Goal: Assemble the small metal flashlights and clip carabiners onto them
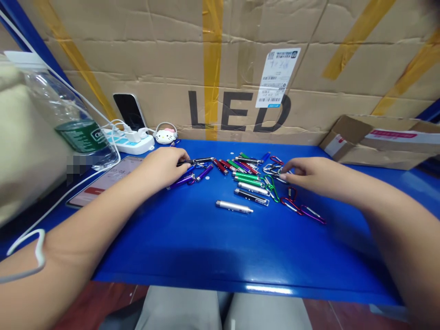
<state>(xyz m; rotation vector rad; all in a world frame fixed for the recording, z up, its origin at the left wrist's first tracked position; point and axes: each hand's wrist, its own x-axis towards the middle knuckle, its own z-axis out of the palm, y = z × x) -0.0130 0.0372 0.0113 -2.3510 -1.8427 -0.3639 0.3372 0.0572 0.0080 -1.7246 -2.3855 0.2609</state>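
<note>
On the left of the blue tabletop, my left hand (167, 164) is closed, its fingertips on a black penlight (204, 160) with a dark clip at its end. Purple penlights (205, 173) lie just beside these fingers. My right hand (304, 172) reaches into a small pile of carabiners, thumb and fingers pinched on a silver carabiner (274, 171), partly hidden by the fingertips. Nearer me lie a green carabiner (271, 189), a red carabiner (291, 206) and a purple carabiner (313, 214). Between the hands, several red, green, black and silver penlights are spread; one silver penlight (234, 207) lies apart in front.
A large cardboard box (154, 55) marked LED stands behind the blue table (192, 243). At left are a phone (110, 178) lying flat, a power strip (135, 144), another phone (129, 111) and a plastic bottle (80, 133). An open small carton (385, 142) sits back right.
</note>
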